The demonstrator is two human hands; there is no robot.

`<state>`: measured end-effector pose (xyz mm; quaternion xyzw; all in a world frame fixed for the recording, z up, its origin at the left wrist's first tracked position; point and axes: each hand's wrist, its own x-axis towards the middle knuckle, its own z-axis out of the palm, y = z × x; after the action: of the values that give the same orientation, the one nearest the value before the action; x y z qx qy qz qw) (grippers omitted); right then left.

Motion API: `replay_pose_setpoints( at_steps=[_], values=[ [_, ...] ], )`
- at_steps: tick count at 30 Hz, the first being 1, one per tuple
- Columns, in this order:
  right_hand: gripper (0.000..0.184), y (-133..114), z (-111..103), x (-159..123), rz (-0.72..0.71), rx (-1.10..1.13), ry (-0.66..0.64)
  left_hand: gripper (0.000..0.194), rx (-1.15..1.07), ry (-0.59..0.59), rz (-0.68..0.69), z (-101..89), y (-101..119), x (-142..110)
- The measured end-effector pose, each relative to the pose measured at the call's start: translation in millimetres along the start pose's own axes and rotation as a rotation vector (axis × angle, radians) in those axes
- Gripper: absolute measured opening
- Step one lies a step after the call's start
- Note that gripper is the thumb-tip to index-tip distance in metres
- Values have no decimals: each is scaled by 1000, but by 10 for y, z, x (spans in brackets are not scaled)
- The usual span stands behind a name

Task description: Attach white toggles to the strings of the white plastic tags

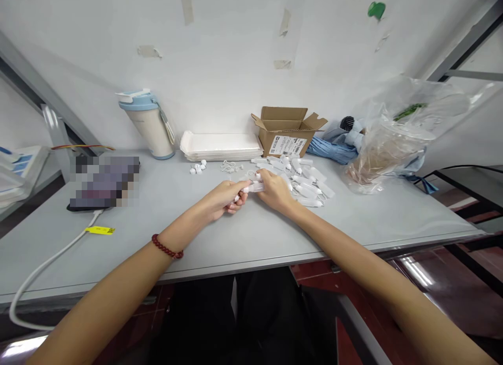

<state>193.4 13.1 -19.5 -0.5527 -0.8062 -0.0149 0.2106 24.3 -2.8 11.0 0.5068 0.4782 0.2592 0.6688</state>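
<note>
Over the middle of the desk, my left hand (228, 200) and my right hand (274, 189) meet at a small translucent plastic bottle (256, 187). The fingers of my right hand are closed round its body. My left thumb and fingers pinch the white end of the bottle, which looks like its cap; another small white piece (236, 199) shows among the curled left fingers. Right beside my right hand lies a pile of similar bottles (308, 189) with white caps. Several loose white caps (198, 167) and thin white looped pieces (231, 167) lie behind my left hand.
Along the wall stand a cream tumbler (147, 125) with a blue lid, stacked white trays (222, 146) and an open cardboard box (286, 137). Blue cloth (332, 147) and a clear plastic bag (387, 155) sit at right. A phone (104, 184) with a white cable (51, 263) lies left.
</note>
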Motion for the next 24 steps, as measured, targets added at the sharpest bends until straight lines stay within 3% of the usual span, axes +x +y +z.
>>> replay_pose_setpoints(
  at_steps=[3,6,11,15,24],
  values=[
    [27,26,11,11,14,25,18,35,-216,-67,-25,-99,50,14],
    [30,65,43,23,32,91,63,19,-346,-46,29,-193,90,19],
    [31,42,75,14,14,172,92,14,-129,153,130,-141,40,34],
    [31,-43,53,-21,2,125,31,11,30,222,192,-20,-49,73],
    [29,-115,25,-82,-80,-33,-30,11,62,164,179,-29,-133,129]
  ],
)
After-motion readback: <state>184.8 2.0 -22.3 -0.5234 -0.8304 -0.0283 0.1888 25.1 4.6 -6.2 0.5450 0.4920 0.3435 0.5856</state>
